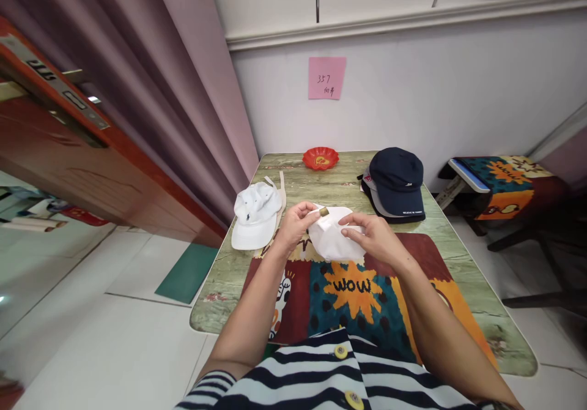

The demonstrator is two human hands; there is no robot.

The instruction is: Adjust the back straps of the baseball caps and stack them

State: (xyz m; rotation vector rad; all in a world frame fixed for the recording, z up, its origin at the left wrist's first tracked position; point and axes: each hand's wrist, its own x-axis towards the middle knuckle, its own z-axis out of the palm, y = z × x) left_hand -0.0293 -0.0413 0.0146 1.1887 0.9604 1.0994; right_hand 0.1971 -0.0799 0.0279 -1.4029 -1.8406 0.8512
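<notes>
Above the patterned mat, a white cap (pixel 337 242) is held up between my two hands. My left hand (pixel 298 221) pinches its edge beside a small brass-coloured buckle (pixel 324 212). On the other side, my right hand (pixel 369 234) has thumb and fingers closed on the white fabric. A second white cap (pixel 257 214), with a small dark logo and a loose strap, lies on the table to the left. To the right sits a stack of caps with a navy cap (pixel 397 174) on top and a grey one partly showing beneath.
A red scalloped dish (pixel 320 158) stands at the back of the green wood-grain table (pixel 215 300). The colourful mat (pixel 353 287) covers the near middle. An orange-brown door (pixel 114 171) and purple curtain (pixel 202 73) are at left; another small table (pixel 509 177) is at right.
</notes>
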